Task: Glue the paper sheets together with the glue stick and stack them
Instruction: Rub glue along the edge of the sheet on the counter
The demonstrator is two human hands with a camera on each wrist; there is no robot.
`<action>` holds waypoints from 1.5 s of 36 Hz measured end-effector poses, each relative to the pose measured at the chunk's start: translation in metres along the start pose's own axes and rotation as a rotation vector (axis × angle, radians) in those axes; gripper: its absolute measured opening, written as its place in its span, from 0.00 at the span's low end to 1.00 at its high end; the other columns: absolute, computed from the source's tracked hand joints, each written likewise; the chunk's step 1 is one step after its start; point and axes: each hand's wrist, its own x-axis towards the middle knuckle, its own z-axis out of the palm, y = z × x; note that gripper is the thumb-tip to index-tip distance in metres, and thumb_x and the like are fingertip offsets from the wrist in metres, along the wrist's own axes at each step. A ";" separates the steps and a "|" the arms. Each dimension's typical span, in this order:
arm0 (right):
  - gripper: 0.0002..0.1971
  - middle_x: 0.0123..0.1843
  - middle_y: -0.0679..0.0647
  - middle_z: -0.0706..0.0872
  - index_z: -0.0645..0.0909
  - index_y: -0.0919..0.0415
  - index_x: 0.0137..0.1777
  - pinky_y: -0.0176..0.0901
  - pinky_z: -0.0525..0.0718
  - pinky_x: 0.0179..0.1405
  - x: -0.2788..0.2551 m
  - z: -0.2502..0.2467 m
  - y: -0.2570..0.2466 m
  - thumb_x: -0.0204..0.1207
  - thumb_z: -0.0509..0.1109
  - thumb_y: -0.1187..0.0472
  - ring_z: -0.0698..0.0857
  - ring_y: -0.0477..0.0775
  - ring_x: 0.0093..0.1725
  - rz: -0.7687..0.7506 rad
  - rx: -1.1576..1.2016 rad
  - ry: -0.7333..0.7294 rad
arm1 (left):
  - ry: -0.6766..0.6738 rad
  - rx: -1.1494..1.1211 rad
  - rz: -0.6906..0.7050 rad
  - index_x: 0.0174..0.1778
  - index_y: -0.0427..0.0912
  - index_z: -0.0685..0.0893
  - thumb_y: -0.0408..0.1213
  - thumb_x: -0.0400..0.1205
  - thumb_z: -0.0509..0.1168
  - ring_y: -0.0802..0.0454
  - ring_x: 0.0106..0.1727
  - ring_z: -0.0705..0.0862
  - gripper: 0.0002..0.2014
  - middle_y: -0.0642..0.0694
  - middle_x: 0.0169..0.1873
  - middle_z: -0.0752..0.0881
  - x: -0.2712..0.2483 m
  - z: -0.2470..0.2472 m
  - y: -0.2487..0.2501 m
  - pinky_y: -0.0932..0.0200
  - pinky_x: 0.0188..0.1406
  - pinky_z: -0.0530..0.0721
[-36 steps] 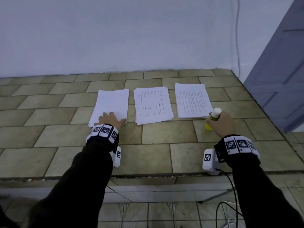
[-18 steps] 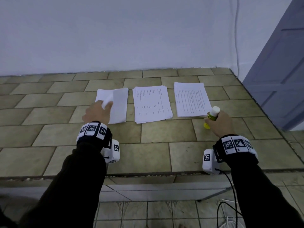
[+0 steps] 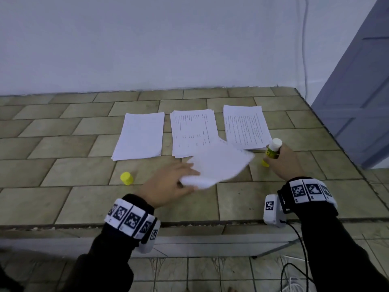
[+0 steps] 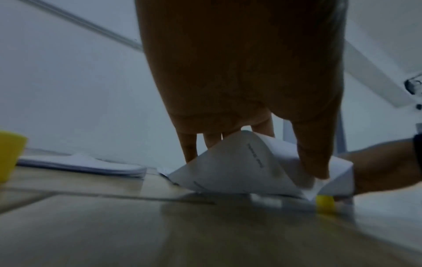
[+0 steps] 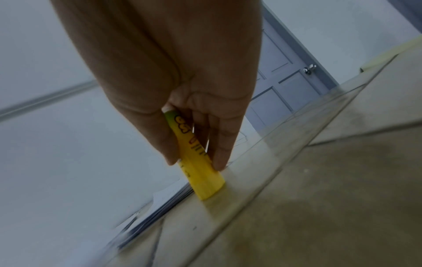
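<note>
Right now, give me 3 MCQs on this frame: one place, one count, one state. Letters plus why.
1. Where is the loose yellow cap?
A) on the tiles left of the left hand
B) on the middle stack
C) on the glue stick

2. How many paper stacks lie flat by the wall?
A) one
B) two
C) three

3. What is the glue stick doing?
A) lying flat
B) standing base-down, held by the right hand
C) capped

Answers:
1 A, the cap sits alone on tile.
2 C, three stacks side by side.
3 B, its yellow base touches the tile, white glue end up.
</note>
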 end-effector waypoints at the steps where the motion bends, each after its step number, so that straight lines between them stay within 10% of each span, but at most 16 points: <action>1: 0.20 0.61 0.62 0.83 0.75 0.65 0.68 0.47 0.76 0.54 0.000 0.000 0.001 0.77 0.71 0.68 0.81 0.62 0.59 -0.003 0.002 -0.005 | -0.041 0.013 -0.002 0.69 0.55 0.83 0.59 0.77 0.70 0.56 0.77 0.71 0.25 0.50 0.75 0.77 -0.003 0.005 -0.001 0.51 0.76 0.70; 6: 0.19 0.61 0.62 0.83 0.76 0.65 0.68 0.46 0.75 0.52 0.000 0.000 0.002 0.77 0.71 0.68 0.81 0.60 0.57 -0.008 0.000 -0.004 | -0.267 0.174 -0.040 0.74 0.62 0.77 0.68 0.69 0.59 0.54 0.86 0.55 0.35 0.52 0.84 0.64 -0.010 0.017 -0.005 0.46 0.84 0.56; 16: 0.24 0.65 0.62 0.81 0.72 0.65 0.72 0.44 0.74 0.55 -0.007 -0.005 0.001 0.77 0.71 0.69 0.80 0.60 0.62 -0.011 -0.033 -0.056 | -0.398 0.206 -0.064 0.82 0.62 0.64 0.50 0.75 0.68 0.56 0.86 0.37 0.37 0.54 0.87 0.44 -0.021 0.011 -0.002 0.46 0.86 0.39; 24: 0.16 0.61 0.57 0.81 0.73 0.62 0.67 0.43 0.74 0.50 -0.019 -0.002 -0.014 0.81 0.67 0.64 0.79 0.53 0.54 -0.161 -0.048 -0.130 | -0.101 -0.009 -0.272 0.82 0.49 0.66 0.57 0.80 0.56 0.54 0.86 0.51 0.33 0.49 0.86 0.57 -0.027 0.009 -0.012 0.46 0.85 0.53; 29: 0.17 0.58 0.57 0.79 0.74 0.60 0.69 0.41 0.75 0.47 -0.027 0.010 -0.035 0.81 0.68 0.60 0.80 0.53 0.50 -0.309 -0.047 -0.227 | -0.084 0.116 -0.407 0.87 0.48 0.50 0.62 0.87 0.47 0.54 0.87 0.41 0.35 0.52 0.87 0.46 -0.022 0.023 -0.012 0.41 0.86 0.45; 35: 0.15 0.50 0.50 0.81 0.76 0.55 0.64 0.37 0.76 0.40 -0.038 0.030 -0.057 0.79 0.71 0.59 0.82 0.50 0.46 -0.358 0.080 -0.286 | -0.057 0.340 -0.391 0.88 0.47 0.46 0.78 0.63 0.13 0.51 0.87 0.36 0.61 0.51 0.87 0.40 -0.018 0.046 -0.013 0.38 0.84 0.38; 54: 0.14 0.56 0.53 0.82 0.78 0.56 0.52 0.47 0.87 0.53 -0.051 0.097 -0.112 0.71 0.77 0.68 0.85 0.50 0.52 -0.440 0.177 -0.347 | 0.023 0.340 -0.407 0.88 0.46 0.43 0.79 0.67 0.21 0.53 0.87 0.37 0.57 0.52 0.87 0.40 -0.021 0.059 -0.018 0.40 0.84 0.34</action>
